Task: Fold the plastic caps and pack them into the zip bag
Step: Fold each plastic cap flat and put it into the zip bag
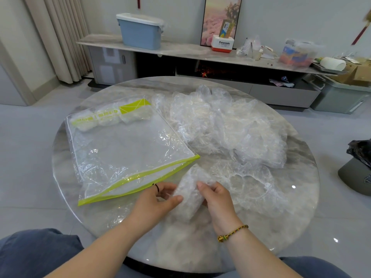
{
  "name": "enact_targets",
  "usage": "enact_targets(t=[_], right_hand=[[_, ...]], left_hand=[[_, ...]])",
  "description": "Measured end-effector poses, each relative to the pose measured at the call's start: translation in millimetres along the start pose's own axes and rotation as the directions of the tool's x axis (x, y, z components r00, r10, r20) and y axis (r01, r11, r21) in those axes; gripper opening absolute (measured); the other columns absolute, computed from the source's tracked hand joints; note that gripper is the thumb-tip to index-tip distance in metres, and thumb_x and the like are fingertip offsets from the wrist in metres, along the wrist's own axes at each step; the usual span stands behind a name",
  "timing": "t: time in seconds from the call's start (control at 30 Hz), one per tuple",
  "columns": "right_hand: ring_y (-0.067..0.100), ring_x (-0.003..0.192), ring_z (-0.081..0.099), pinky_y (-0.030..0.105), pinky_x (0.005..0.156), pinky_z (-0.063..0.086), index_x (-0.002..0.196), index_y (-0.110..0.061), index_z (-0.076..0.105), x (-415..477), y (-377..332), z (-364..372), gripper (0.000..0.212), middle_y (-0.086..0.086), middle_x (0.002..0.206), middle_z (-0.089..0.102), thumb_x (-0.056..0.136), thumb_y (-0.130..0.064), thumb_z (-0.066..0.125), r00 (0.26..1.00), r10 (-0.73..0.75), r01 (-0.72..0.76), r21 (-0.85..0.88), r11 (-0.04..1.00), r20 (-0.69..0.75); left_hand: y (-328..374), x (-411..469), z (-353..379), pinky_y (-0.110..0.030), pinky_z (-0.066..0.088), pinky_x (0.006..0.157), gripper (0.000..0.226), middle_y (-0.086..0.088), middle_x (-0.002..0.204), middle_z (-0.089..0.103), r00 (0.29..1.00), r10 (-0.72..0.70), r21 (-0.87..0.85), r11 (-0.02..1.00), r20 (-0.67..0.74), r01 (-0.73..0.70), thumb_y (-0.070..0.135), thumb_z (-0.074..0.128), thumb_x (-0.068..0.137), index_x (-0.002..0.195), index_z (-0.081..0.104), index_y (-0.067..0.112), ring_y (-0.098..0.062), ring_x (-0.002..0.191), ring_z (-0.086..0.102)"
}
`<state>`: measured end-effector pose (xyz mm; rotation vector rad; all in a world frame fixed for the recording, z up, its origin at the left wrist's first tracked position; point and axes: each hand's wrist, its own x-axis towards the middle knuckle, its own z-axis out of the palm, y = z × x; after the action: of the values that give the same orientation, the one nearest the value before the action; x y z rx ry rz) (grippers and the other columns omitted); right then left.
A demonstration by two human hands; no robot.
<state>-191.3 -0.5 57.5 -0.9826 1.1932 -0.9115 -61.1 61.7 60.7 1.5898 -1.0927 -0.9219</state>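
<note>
Both hands hold one folded clear plastic cap (189,192) just above the round marble table (281,227). My left hand (158,199) grips its left side, thumb on top. My right hand (216,197) pinches its right side. To the left lies the clear zip bag (128,149) with a lime-green zipper edge, its mouth facing my hands. Three folded caps (112,117) sit at the bag's far end. A loose cap (247,183) lies flat right of my hands. A heap of unfolded caps (226,125) fills the table's far right.
A low marble console (180,50) stands behind the table with a blue lidded bin (140,31), a Panasonic box (222,44) and clutter. A dark bin with a black bag (357,167) sits on the floor at right. My knees are under the near edge.
</note>
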Motion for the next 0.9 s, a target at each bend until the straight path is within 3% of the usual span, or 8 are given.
enact_targets(t=[0.07,0.17,0.27,0.33,0.43,0.7,0.8,0.9], right_hand=[[0.023,0.074,0.047,0.036,0.072,0.040,0.060,-0.012,0.043,3.4,-0.5,2.0,0.031,0.012,0.073,0.048,0.086,-0.006,0.059,1.000,-0.025,0.025,-0.007,1.000,0.005],[0.019,0.066,0.043,0.030,0.065,0.038,0.058,-0.014,0.040,2.6,-2.3,8.1,0.035,0.008,0.066,0.043,0.087,-0.006,0.058,0.997,-0.061,0.062,-0.021,0.998,0.039],[0.017,0.064,0.040,0.024,0.060,0.036,0.058,-0.014,0.038,2.1,-1.9,11.2,0.037,0.005,0.063,0.040,0.086,-0.004,0.059,0.993,-0.102,0.106,-0.061,0.993,0.067],[0.015,0.062,0.039,0.022,0.058,0.035,0.058,-0.015,0.036,3.0,0.1,10.9,0.038,0.002,0.060,0.039,0.086,-0.005,0.059,0.989,-0.114,0.121,-0.082,0.989,0.089],[0.005,0.051,0.040,0.014,0.051,0.035,0.057,-0.015,0.037,4.7,0.7,11.8,0.037,-0.007,0.050,0.040,0.087,-0.006,0.058,0.986,-0.123,0.134,-0.099,0.986,0.110],[-0.006,0.045,0.044,0.014,0.054,0.038,0.061,-0.016,0.047,5.3,3.3,36.7,0.032,-0.005,0.057,0.047,0.088,-0.001,0.056,0.938,-0.204,0.281,-0.273,0.920,0.279],[-0.002,0.044,0.038,0.012,0.049,0.032,0.059,-0.018,0.039,4.7,4.0,59.0,0.037,-0.010,0.053,0.036,0.089,-0.003,0.055,0.910,-0.254,0.370,-0.364,0.855,0.329],[0.003,0.049,0.032,0.015,0.050,0.029,0.058,-0.019,0.031,11.1,2.2,84.6,0.039,-0.011,0.051,0.032,0.089,-0.008,0.054,0.902,-0.176,0.345,-0.414,0.843,0.393]], left_hand=[[3.5,1.5,-18.5,-0.005,0.034,0.066,0.019,0.019,0.083,0.059,0.974,0.203,0.346,0.925,-0.103,-0.157,0.022,0.074,0.077,0.083,0.057,0.031,0.005,0.072,0.052],[7.4,8.2,-56.4,-0.024,0.045,0.059,0.029,0.005,0.079,0.066,0.849,0.525,0.787,0.546,-0.054,-0.287,0.028,0.084,0.057,0.080,0.069,0.018,-0.014,0.063,0.062],[8.9,15.7,-80.6,-0.032,0.052,0.055,0.062,-0.003,0.081,0.066,0.919,0.392,0.953,0.266,0.031,-0.145,0.030,0.093,0.032,0.087,0.070,0.013,-0.023,0.062,0.065],[15.7,18.0,-82.7,-0.029,0.046,0.082,0.051,0.001,0.109,0.060,0.983,0.181,0.975,0.212,0.023,-0.062,0.032,0.075,0.072,0.117,0.058,0.018,-0.020,0.095,0.061],[12.3,28.3,-85.0,-0.020,0.038,0.084,0.040,0.011,0.126,0.052,0.980,0.183,0.950,0.313,-0.077,0.016,0.014,0.038,0.094,0.130,0.046,0.028,-0.013,0.112,0.052],[14.3,17.5,-91.0,-0.009,0.034,0.060,0.024,0.020,0.074,0.050,0.927,0.348,0.673,0.719,-0.136,-0.171,0.023,0.061,0.087,0.110,0.067,0.018,0.003,0.068,0.051],[16.6,9.3,-91.6,-0.002,0.038,0.065,0.044,0.030,0.063,0.047,0.889,0.448,0.569,0.758,-0.099,-0.319,0.048,0.050,0.072,0.091,0.075,0.018,0.022,0.070,0.048],[16.1,-4.9,-90.3,0.000,0.036,0.066,0.040,0.028,0.063,0.056,0.896,0.441,0.499,0.787,-0.047,-0.361,0.055,0.041,0.067,0.083,0.072,0.036,0.019,0.070,0.050]])
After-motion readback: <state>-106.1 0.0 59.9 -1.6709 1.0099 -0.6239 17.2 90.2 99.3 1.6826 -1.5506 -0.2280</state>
